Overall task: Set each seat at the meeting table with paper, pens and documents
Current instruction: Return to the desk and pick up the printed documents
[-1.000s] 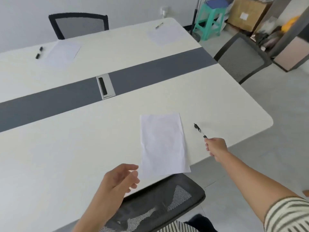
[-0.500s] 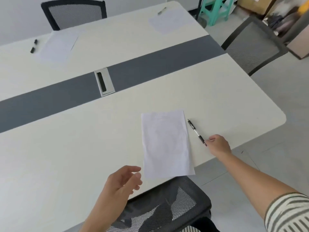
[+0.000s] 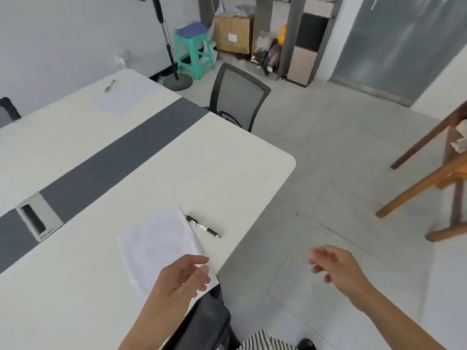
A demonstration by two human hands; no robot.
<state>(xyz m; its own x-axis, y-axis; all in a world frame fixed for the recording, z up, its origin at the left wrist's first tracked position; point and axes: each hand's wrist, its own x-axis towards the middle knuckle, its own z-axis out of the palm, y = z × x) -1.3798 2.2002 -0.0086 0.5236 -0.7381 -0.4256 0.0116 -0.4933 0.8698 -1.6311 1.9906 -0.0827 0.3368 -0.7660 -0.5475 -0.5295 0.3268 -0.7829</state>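
A white paper sheet [image 3: 159, 243] lies near the front edge of the white meeting table [image 3: 227, 168], and a black pen [image 3: 202, 226] lies just right of it. My left hand [image 3: 180, 281] hovers over the sheet's near corner, fingers relaxed and empty. My right hand [image 3: 333, 263] hangs over the floor to the right of the table, fingers loosely curled, holding nothing. At the far side, another sheet [image 3: 118, 103] lies with a pen [image 3: 110, 85] beside it.
A black mesh chair [image 3: 237, 97] stands at the table's right end, and another chair back [image 3: 207, 317] is below my left hand. A grey strip with a cable box [image 3: 38, 218] crosses the table. A green stool [image 3: 193, 51], boxes and wooden furniture [image 3: 429, 183] stand around.
My right hand has let go of the pen, which now lies beside the sheet, and has drawn back off the table. The view has swung to the right.
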